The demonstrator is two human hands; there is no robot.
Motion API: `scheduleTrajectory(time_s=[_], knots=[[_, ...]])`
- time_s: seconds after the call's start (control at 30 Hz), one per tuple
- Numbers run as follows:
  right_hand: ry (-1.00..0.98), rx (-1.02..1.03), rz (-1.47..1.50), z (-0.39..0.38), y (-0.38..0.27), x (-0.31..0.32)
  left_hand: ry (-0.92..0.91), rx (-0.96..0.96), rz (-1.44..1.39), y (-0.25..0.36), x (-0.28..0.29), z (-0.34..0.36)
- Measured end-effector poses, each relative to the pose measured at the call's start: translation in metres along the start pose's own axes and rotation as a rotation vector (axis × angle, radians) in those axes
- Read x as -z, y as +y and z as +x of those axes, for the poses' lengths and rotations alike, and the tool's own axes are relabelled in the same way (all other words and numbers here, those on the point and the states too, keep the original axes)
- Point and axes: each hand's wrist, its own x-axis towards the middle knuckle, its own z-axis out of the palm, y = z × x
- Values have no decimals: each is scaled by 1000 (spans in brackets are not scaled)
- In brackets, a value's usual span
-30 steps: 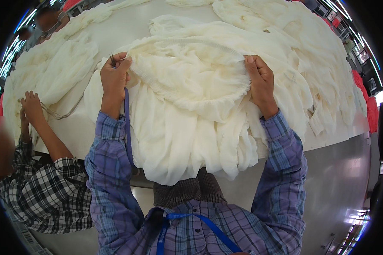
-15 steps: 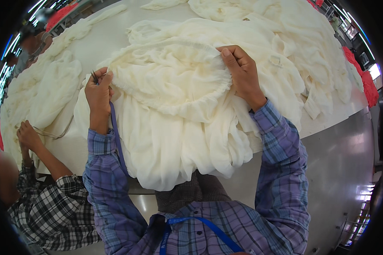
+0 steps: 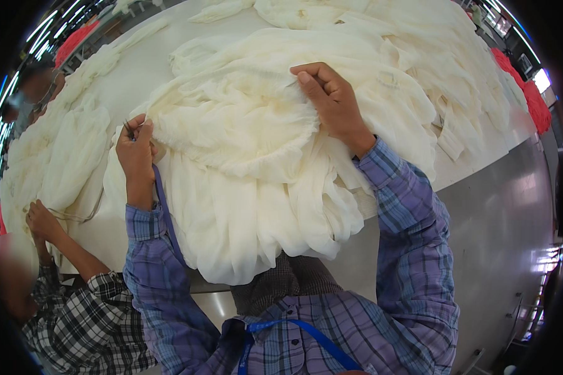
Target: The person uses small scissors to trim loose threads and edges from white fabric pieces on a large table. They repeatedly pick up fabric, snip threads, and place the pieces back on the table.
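Observation:
A cream garment (image 3: 231,181) of thin cloth lies in front of me, its gathered, ruffled opening (image 3: 244,164) spread wide and its folds hanging over the table's near edge. At the opening's left end, my left hand (image 3: 136,147) pinches the edge with its fingers closed. Dark pointed tips of small thread snips (image 3: 129,129) stick up from that same hand, and a purple ribbon (image 3: 162,206) trails from it along my forearm. My right hand (image 3: 333,100) is closed on the opening's far right edge, thumb against fingers.
More cream cloth is heaped on the white table (image 3: 150,69), to the left, behind and at the right. A co-worker's hand (image 3: 42,222) handles cloth and a thin cord at the left. Red cloth (image 3: 524,94) hangs beyond the table's right end.
My right hand has moved left and slightly up, bringing its edge of the opening closer to my left hand. The whole view has shifted a little; both hands keep hold.

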Motion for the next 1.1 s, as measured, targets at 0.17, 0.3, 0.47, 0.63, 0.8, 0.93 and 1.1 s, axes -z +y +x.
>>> scheduleTrajectory(time_s=[0.17,0.3,0.47,0.63,0.8,0.93,1.1], knots=[[-237,-28,-152,-7,-7,-2,-17,-52,41,1,-5,-3],[-460,160,-345,-21,-18,-5,-20,-43,106,-1,-8,-1],[-468,311,-490,-81,-62,-11,-58,-22,76,-4,-5,-1],[-126,300,-734,-99,-66,20,116,-379,438,-12,-3,-1],[321,377,-1160,-59,-47,101,126,-499,482,-9,-14,-6],[242,4,-1017,-42,-39,127,42,-506,465,-6,-20,-16],[78,-86,-952,-64,-58,91,7,-463,437,6,-19,-27]])
